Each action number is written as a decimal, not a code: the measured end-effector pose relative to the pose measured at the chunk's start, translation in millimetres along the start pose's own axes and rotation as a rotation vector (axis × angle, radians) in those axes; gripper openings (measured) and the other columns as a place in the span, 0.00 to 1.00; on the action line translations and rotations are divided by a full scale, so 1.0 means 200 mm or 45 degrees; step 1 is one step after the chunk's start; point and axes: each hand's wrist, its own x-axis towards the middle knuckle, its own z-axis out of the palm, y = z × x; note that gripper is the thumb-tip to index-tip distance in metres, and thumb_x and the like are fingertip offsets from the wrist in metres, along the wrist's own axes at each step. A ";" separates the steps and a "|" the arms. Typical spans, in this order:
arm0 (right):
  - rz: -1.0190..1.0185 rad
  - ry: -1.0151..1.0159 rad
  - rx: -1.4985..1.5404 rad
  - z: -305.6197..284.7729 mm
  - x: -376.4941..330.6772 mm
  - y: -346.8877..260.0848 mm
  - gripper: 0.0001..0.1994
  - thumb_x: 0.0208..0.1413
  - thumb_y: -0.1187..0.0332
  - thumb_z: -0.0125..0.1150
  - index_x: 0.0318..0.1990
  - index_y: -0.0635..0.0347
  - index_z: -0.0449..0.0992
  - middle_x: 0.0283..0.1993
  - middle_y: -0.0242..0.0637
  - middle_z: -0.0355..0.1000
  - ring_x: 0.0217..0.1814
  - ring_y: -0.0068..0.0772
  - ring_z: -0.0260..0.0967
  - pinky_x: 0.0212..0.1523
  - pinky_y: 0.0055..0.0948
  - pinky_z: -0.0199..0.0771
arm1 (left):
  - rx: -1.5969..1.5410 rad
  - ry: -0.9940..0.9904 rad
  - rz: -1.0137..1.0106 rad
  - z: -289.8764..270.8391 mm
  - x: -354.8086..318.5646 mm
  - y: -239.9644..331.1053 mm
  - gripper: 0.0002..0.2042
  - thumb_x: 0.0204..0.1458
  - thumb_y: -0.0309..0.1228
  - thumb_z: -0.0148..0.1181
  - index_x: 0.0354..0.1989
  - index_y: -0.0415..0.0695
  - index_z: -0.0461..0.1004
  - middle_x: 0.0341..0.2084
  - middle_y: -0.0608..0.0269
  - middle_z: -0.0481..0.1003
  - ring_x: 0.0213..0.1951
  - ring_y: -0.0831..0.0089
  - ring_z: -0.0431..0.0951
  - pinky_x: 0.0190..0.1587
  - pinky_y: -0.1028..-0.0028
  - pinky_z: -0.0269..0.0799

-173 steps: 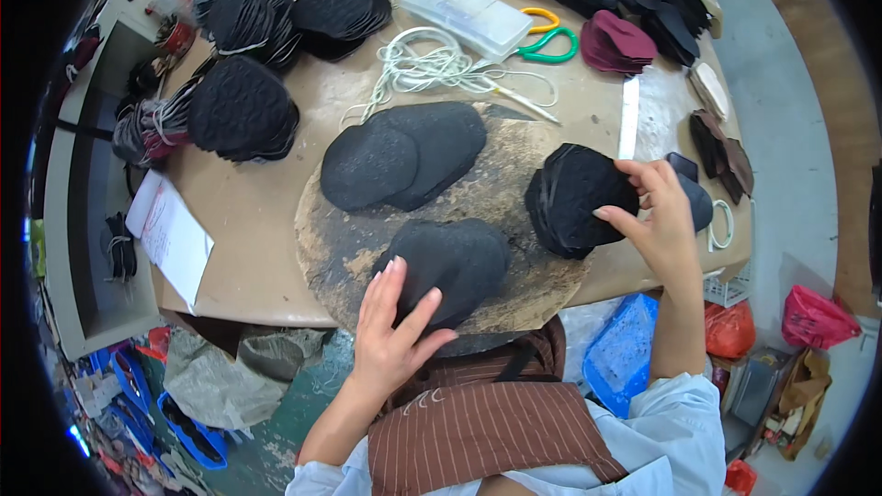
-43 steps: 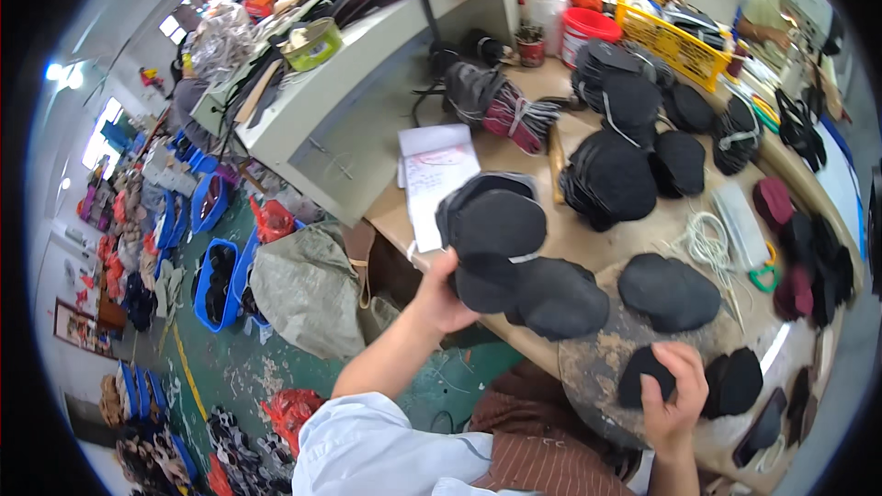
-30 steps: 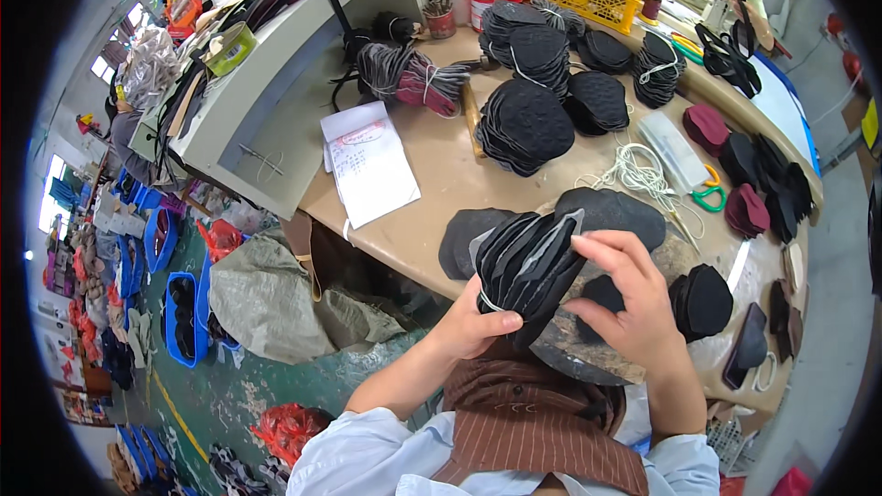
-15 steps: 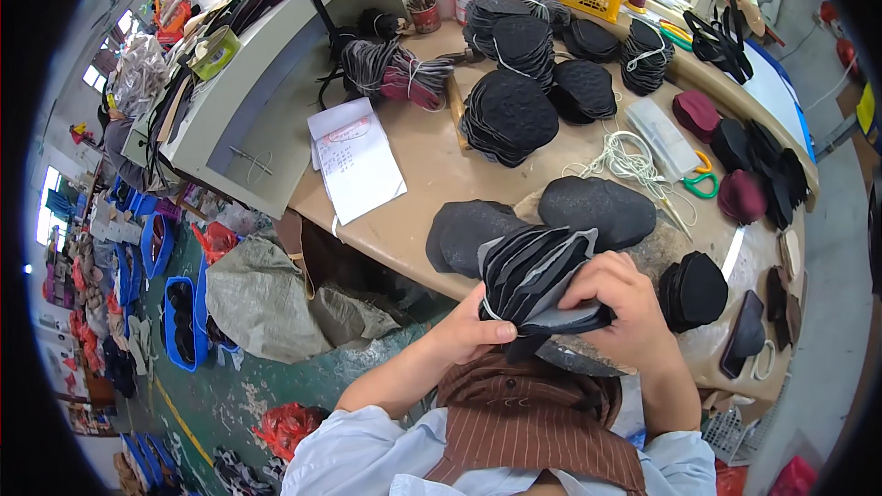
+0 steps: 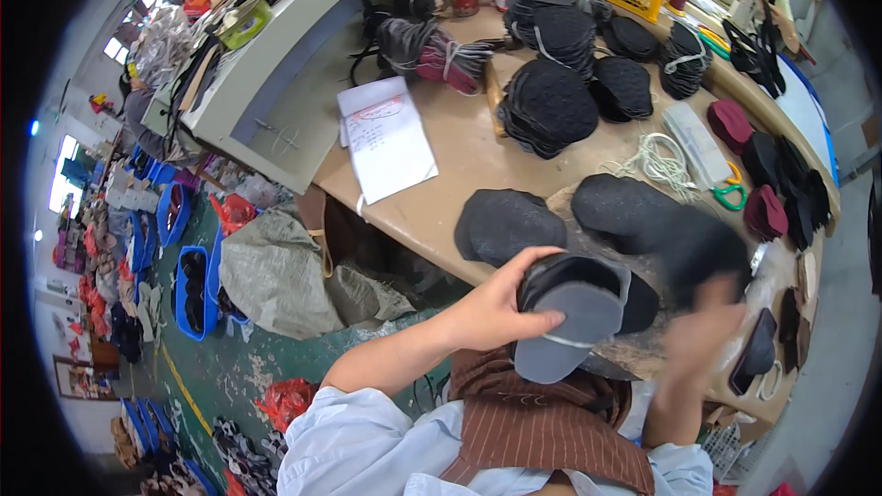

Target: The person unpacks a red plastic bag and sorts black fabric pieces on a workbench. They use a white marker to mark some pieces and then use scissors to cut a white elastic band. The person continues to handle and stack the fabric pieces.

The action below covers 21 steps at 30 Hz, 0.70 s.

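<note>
My left hand (image 5: 496, 308) grips a bundle of black and grey shoe-shaped cut pieces (image 5: 581, 317), with its thumb on the grey top piece. A thin white tie crosses the bundle's lower part. To the right, my right hand (image 5: 703, 335) is smeared by motion. A blurred black cut piece (image 5: 698, 253) shows at its fingers, over the spot of a small black stack that I cannot make out clearly. Beyond the bundle, two dark grey stacks of cut pieces lie on the table: one at left (image 5: 510, 225), one at right (image 5: 616, 211).
Tied black stacks (image 5: 548, 106) stand farther back on the table (image 5: 404, 211). A written paper pad (image 5: 390, 142) lies at left, near a grey shelf unit (image 5: 266, 83). White string (image 5: 660, 165), a clear box (image 5: 695, 145), green-orange scissors (image 5: 730, 191) and maroon pieces (image 5: 764, 213) lie at right.
My right hand has left the bundle and moved right, with a black piece at its fingers. My left hand has tilted the bundle so its grey face shows. The view has shifted slightly.
</note>
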 end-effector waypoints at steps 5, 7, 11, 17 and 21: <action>0.335 0.162 1.424 -0.18 0.11 0.42 0.21 0.53 0.73 0.59 0.54 0.69 0.65 0.50 0.44 0.70 0.53 0.35 0.68 0.56 0.31 0.67 | -0.305 0.704 -0.120 -0.42 -0.15 0.07 0.27 0.49 0.30 0.61 0.57 0.36 0.60 0.47 0.56 0.70 0.49 0.68 0.72 0.54 0.65 0.68; 0.376 -0.317 1.207 -0.22 0.03 0.41 0.21 0.50 0.72 0.61 0.51 0.69 0.66 0.47 0.39 0.70 0.49 0.30 0.69 0.53 0.28 0.67 | -0.579 1.099 0.155 -0.70 -0.07 0.13 0.24 0.52 0.37 0.57 0.54 0.38 0.62 0.47 0.54 0.71 0.48 0.61 0.73 0.53 0.59 0.69; 0.476 -0.647 1.179 -0.13 0.02 0.21 0.22 0.43 0.75 0.62 0.49 0.68 0.67 0.41 0.34 0.70 0.42 0.25 0.68 0.47 0.23 0.67 | -0.732 1.347 0.507 -1.48 0.00 0.21 0.23 0.51 0.38 0.59 0.51 0.36 0.65 0.46 0.53 0.72 0.46 0.57 0.74 0.54 0.57 0.69; 0.465 -0.987 1.456 0.04 0.00 0.10 0.18 0.44 0.79 0.66 0.44 0.64 0.68 0.39 0.31 0.72 0.40 0.18 0.69 0.43 0.21 0.70 | 1.054 1.786 0.522 -1.27 0.14 0.17 0.28 0.52 0.33 0.59 0.58 0.31 0.58 0.54 0.49 0.65 0.54 0.58 0.68 0.56 0.64 0.64; 0.412 -1.118 1.467 0.10 -0.01 0.05 0.21 0.42 0.78 0.69 0.45 0.63 0.68 0.39 0.31 0.72 0.41 0.18 0.68 0.43 0.22 0.70 | 0.083 0.402 0.122 -0.41 0.15 0.06 0.22 0.57 0.32 0.54 0.59 0.38 0.62 0.51 0.58 0.69 0.53 0.70 0.70 0.55 0.68 0.66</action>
